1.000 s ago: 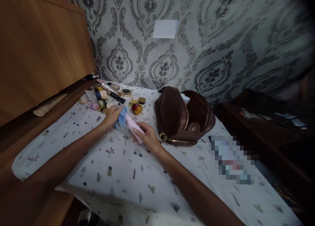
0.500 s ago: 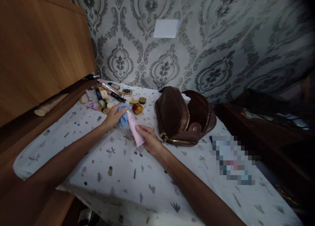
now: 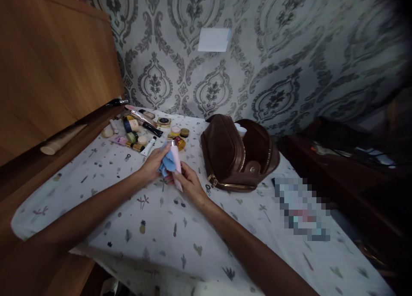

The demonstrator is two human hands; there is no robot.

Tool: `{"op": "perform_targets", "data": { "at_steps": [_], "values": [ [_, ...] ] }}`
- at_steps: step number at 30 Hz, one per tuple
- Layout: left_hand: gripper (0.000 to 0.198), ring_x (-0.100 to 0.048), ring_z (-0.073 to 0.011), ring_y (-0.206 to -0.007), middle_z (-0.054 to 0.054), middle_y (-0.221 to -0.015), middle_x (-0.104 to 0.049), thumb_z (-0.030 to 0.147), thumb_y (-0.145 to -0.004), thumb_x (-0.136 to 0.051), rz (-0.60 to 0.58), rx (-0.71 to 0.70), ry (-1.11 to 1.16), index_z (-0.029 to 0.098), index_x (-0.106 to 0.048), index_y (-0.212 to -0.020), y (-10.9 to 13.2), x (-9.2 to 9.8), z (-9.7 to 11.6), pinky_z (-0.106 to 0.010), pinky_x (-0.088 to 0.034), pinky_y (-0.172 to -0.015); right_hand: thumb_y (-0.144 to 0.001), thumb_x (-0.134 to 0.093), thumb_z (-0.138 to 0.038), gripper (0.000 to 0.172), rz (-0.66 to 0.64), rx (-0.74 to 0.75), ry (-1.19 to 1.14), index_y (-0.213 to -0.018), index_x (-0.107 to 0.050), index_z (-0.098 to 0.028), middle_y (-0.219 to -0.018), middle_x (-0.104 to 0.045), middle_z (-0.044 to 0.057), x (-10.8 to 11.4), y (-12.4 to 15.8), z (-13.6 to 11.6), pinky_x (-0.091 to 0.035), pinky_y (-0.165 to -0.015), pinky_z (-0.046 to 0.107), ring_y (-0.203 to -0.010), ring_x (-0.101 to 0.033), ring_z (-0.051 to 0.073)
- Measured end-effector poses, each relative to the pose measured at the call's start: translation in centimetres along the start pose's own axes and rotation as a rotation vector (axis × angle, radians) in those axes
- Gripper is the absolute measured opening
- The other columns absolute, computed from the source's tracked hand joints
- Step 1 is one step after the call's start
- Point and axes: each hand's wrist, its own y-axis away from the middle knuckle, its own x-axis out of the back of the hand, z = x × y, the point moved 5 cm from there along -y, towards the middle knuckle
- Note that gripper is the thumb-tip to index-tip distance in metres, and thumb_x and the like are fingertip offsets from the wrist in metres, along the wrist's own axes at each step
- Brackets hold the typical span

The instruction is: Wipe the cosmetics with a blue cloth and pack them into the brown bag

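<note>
Over a white printed bedsheet (image 3: 180, 236), my right hand (image 3: 189, 183) grips the lower end of a pink tube (image 3: 176, 163), held nearly upright with its cap up. My left hand (image 3: 153, 163) presses a blue cloth (image 3: 167, 162) against the tube's side, fingers closed around the cloth. Both hands meet just left of an open brown leather bag (image 3: 238, 154). Behind the hands lies a scatter of several cosmetics (image 3: 144, 130): jars, small tubes, brushes and compacts.
A wooden headboard (image 3: 54, 68) rises at the left, with a cream tube (image 3: 61, 139) and a dark pen-like thing (image 3: 114, 102) on its ledge. Patterned wallpaper (image 3: 257, 51) forms the back wall. A dark wooden surface (image 3: 337, 158) runs along the right. A blurred patch lies on the sheet at right.
The pink tube has swung from lying slanted to nearly upright. My left hand with the blue cloth has slid from the tube's top end down along its side.
</note>
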Motion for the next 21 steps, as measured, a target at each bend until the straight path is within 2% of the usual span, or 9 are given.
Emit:
{"op": "perform_targets", "data": {
  "at_steps": [4, 6, 11, 15, 17, 21],
  "values": [
    [0.053, -0.051, -0.0105, -0.037, 0.003, -0.051, -0.058, 0.063, -0.060, -0.081, -0.050, -0.016, -0.043, 0.016, -0.059, -0.073, 0.4, -0.8, -0.4, -0.022, -0.041, -0.035, -0.082, -0.062, -0.062, 0.049, 0.123, 0.032, 0.068, -0.110, -0.061, -0.021, -0.095, -0.065, 0.004, 0.8, -0.2, 0.3, -0.052, -0.074, 0.031, -0.085, -0.059, 0.019],
    [0.052, -0.052, -0.0094, -0.040, 0.003, -0.053, -0.060, 0.060, -0.060, -0.083, -0.047, -0.054, -0.049, 0.014, -0.061, -0.074, 0.5, -0.8, 0.0, -0.020, -0.041, -0.037, -0.082, -0.062, -0.062, 0.050, 0.135, 0.015, 0.042, -0.110, -0.061, -0.021, -0.095, -0.065, 0.004, 0.9, -0.2, 0.4, -0.052, -0.072, 0.030, -0.085, -0.059, 0.018],
    [0.053, -0.051, -0.0082, -0.040, 0.003, -0.054, -0.060, 0.061, -0.059, -0.083, 0.019, -0.047, 0.020, 0.014, -0.061, -0.073, 0.4, 0.0, 0.6, -0.018, -0.040, -0.036, -0.074, -0.075, -0.056, 0.052, 0.089, -0.095, -0.333, -0.111, -0.054, -0.026, -0.087, -0.067, -0.001, 0.1, 0.1, 0.5, -0.055, -0.063, 0.030, -0.071, -0.065, 0.017],
    [0.055, -0.051, -0.0098, -0.037, 0.002, -0.054, -0.062, 0.062, -0.054, -0.084, -0.056, 0.051, 0.130, 0.014, -0.063, -0.073, 0.3, 0.1, 0.3, -0.020, -0.038, -0.034, -0.071, -0.079, -0.054, 0.051, -0.009, -0.195, -0.460, -0.105, -0.056, -0.024, -0.078, -0.068, -0.001, -0.7, 0.2, 0.6, -0.054, -0.057, 0.029, -0.065, -0.067, 0.018],
    [0.053, -0.053, -0.0103, -0.041, 0.001, -0.056, -0.063, 0.057, -0.051, -0.087, -0.065, 0.071, 0.176, 0.014, -0.063, -0.072, 0.3, 0.2, 0.2, -0.020, -0.041, -0.037, -0.070, -0.080, -0.055, 0.052, -0.015, -0.222, -0.465, -0.103, -0.057, -0.022, -0.074, -0.067, -0.001, -0.8, 0.1, 0.8, -0.053, -0.055, 0.028, -0.062, -0.066, 0.017],
    [0.053, -0.054, -0.0079, -0.047, 0.004, -0.057, -0.062, 0.050, -0.046, -0.091, 0.059, 0.013, 0.233, 0.015, -0.061, -0.071, 0.1, 0.5, 0.3, -0.018, -0.045, -0.046, -0.066, -0.083, -0.052, 0.050, 0.118, -0.172, -0.294, -0.096, -0.058, -0.021, -0.077, -0.064, -0.003, -0.2, 0.1, 1.1, -0.050, -0.053, 0.022, -0.062, -0.061, 0.012]
  ]
}}
